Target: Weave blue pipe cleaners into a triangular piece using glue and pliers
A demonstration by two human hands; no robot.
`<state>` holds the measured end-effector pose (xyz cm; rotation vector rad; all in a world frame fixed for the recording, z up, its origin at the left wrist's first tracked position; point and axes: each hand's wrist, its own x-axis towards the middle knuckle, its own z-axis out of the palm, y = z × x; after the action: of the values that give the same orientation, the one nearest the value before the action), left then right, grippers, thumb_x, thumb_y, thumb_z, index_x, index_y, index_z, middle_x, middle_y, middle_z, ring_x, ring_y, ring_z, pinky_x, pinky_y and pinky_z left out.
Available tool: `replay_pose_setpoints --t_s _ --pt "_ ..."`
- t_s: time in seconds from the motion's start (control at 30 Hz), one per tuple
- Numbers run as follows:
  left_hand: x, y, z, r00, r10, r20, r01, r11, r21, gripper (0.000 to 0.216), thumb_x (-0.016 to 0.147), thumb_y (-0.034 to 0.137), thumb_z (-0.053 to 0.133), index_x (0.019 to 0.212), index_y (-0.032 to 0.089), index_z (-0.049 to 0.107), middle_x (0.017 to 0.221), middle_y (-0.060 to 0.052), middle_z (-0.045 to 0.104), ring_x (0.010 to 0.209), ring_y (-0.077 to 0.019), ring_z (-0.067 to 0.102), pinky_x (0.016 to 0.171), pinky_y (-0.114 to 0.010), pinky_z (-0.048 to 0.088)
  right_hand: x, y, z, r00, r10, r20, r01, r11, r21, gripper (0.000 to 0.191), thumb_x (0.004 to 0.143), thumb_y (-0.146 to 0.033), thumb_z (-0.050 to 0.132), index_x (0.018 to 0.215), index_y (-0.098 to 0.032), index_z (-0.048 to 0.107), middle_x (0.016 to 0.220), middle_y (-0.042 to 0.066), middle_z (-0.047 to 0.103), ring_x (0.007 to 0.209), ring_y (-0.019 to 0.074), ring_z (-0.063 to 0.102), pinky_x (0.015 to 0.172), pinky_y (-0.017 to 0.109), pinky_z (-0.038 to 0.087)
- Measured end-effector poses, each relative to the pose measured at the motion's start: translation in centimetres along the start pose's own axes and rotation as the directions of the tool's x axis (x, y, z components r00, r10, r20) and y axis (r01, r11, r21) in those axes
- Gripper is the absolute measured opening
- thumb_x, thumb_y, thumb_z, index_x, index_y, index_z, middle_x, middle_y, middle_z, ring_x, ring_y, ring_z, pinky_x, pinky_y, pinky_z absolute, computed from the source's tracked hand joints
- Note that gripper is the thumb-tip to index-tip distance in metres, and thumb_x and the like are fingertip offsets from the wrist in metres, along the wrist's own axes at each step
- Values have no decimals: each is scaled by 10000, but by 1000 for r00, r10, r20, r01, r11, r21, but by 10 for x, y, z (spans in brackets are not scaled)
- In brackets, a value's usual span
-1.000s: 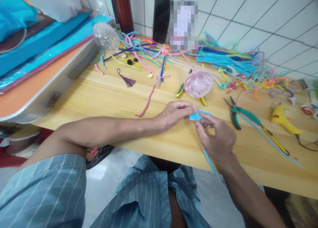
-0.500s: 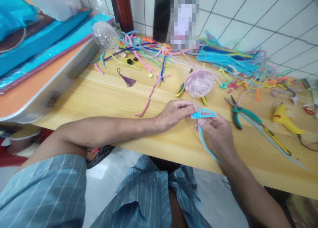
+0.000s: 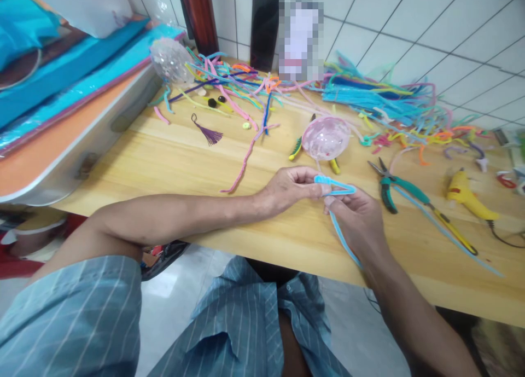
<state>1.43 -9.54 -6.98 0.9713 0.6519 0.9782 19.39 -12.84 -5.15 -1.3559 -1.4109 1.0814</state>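
A light-blue pipe cleaner (image 3: 342, 190) is bent into a narrow loop with a wound section at its left end. Over that wound end, the thumb and fingers of my left hand (image 3: 293, 188) are closed. My right hand (image 3: 356, 213) pinches the loop from below and the right, and a long loose tail runs down past its thumb. Just beyond my fingers lies a clear pinkish dome (image 3: 327, 138). Yellow-and-green handles of a tool (image 3: 295, 149) show on both sides of the dome, which covers the rest of it.
Green-handled pliers (image 3: 388, 188), a yellow cutter (image 3: 455, 232) and a yellow glue gun (image 3: 471, 195) lie to the right. Piled pipe cleaners (image 3: 377, 100) line the tiled wall. A purple tassel (image 3: 208, 132) and a pink twisted stem (image 3: 247, 163) are left. A storage box (image 3: 82, 158) stands far left.
My left thumb has shifted right onto the front of the wound section, covering part of it. The wound end has turned slightly in my fingers. The right hand keeps its hold.
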Motion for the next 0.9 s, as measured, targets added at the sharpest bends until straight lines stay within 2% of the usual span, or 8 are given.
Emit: replay_pose_setpoints --t_s 0.4,0.6,0.9 --pt "0 -3 0 998 -53 -38 50 996 -72 491 653 505 949 896 139 729 855 -12 742 788 -113 653 826 -309 515 2 -1 0 999 -28 34 30 997 -65 126 757 -239 730 704 -231 616 639 -36 630 561 118 517 530 256 415" --pt "1 -5 -2 995 -68 -74 62 995 -75 453 657 476 951 876 142 738 855 -5 720 809 -110 623 830 -306 482 3 1 1 999 23 47 -22 1000 -22 104 736 -267 771 795 -228 696 715 -18 703 611 142 582 577 288 465" --pt "2 -7 -3 995 -81 -60 76 993 -91 402 696 460 919 876 149 738 858 -1 703 814 -110 600 837 -306 455 3 6 -1 997 -19 70 23 998 -53 107 800 -291 782 888 -233 764 789 -3 765 702 165 686 691 321 557"
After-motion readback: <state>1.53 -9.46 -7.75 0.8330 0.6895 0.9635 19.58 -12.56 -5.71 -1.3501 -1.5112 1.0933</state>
